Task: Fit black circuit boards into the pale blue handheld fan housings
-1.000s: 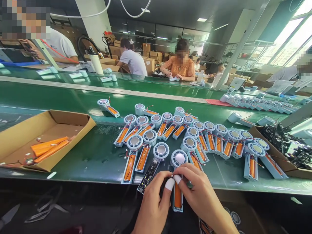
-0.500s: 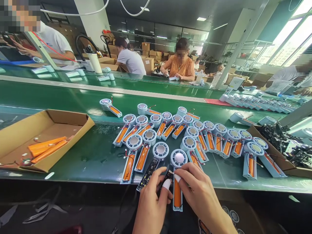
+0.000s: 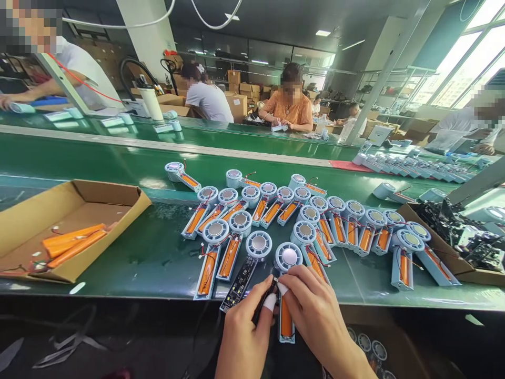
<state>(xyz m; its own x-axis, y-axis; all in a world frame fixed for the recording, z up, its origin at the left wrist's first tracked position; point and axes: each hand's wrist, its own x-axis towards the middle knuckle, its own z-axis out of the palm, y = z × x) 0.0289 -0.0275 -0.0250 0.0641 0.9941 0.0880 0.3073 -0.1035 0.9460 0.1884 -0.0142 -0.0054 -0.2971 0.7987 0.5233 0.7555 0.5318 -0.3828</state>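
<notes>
My left hand point(image 3: 250, 321) pinches a small black circuit board point(image 3: 265, 296) between thumb and fingers. A white cover is on the thumb. My right hand point(image 3: 313, 310) is closed at the board's upper end, its fingertips on a tiny white connector point(image 3: 275, 279). Beneath the hands lies a pale blue housing point(image 3: 289, 256) with a round head and an orange battery point(image 3: 286, 321) in its handle. Just left is another unit point(image 3: 259, 243), with a black circuit board point(image 3: 239, 284) along its handle.
Several similar units point(image 3: 215, 231) with orange batteries cover the green bench point(image 3: 165, 252). A cardboard box point(image 3: 114, 231) with orange batteries stands left, a box point(image 3: 460, 271) of black boards right. People sit across the conveyor point(image 3: 118, 158).
My right hand has moved slightly left, closer to my left hand, and its fingers now cover more of the board's end. The view has shifted a little.
</notes>
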